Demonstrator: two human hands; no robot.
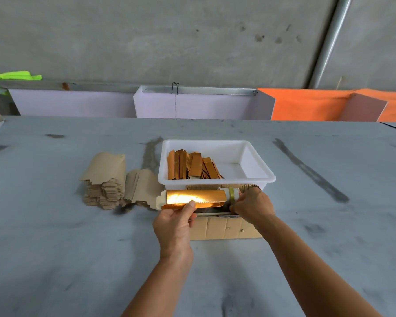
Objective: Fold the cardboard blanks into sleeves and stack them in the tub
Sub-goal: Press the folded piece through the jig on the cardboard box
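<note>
A shiny gold cardboard blank (199, 198) is curled around a white tube (229, 195) that has a yellow-green band near its right end. My left hand (174, 223) pinches the blank's near edge with the thumb on top. My right hand (253, 205) grips the right end of the tube. Just behind stands the white tub (256, 163), with several folded gold sleeves (192, 165) leaning in its left half. Two piles of flat brown blanks (108, 179) lie on the table to the left.
A low open cardboard box (224, 227) sits under my hands, in front of the tub. The grey table (78, 259) spreads wide all round. Lilac and orange panels (306, 104) run along its far edge below a concrete wall.
</note>
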